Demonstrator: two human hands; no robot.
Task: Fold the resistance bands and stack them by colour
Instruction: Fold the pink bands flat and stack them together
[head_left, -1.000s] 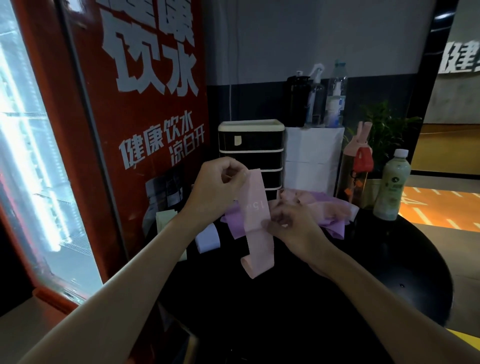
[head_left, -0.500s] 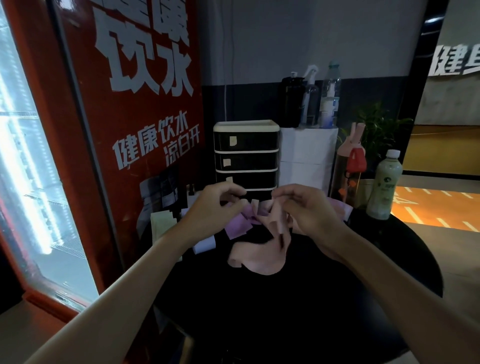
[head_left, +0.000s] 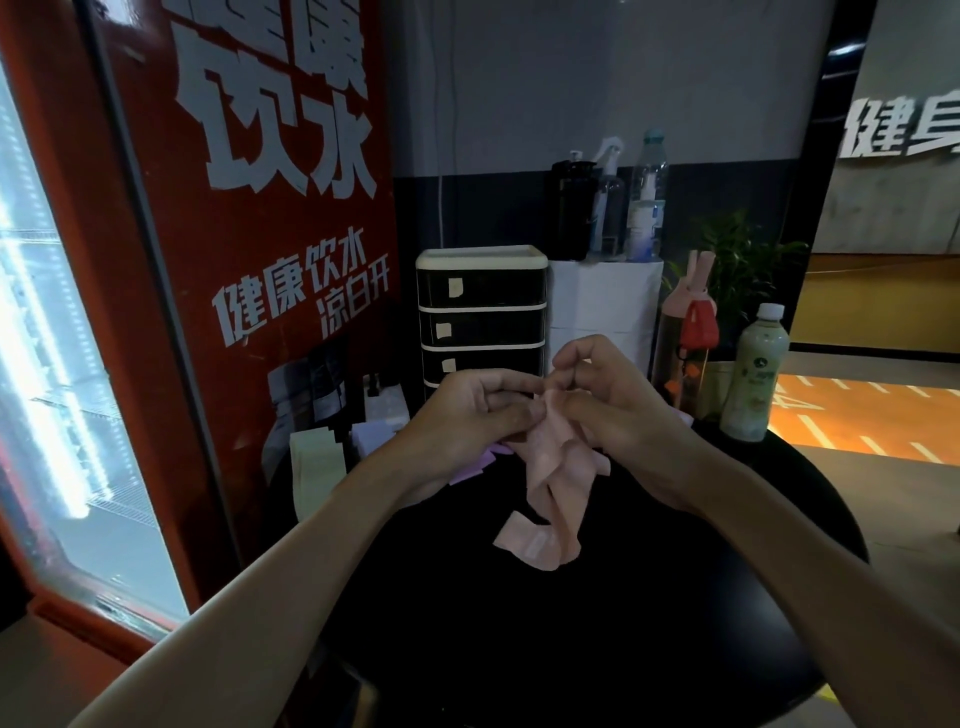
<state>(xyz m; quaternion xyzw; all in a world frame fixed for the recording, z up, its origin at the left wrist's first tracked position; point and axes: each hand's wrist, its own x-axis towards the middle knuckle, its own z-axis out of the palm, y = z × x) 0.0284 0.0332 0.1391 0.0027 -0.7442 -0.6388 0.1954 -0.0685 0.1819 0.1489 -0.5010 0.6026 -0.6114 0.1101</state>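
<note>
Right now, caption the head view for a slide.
Left hand and right hand pinch a pink resistance band, its tail resting on the black table.

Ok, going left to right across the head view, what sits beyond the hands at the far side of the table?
Pale green folded band → pale lilac folded band → black drawer unit → pink bunny-eared bottle → pale green drink bottle.

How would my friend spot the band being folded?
Find the round black table beside the red fridge. Above its middle, the left hand and right hand pinch the pink band. It dangles crumpled, unlike the purple bands lying behind.
</note>
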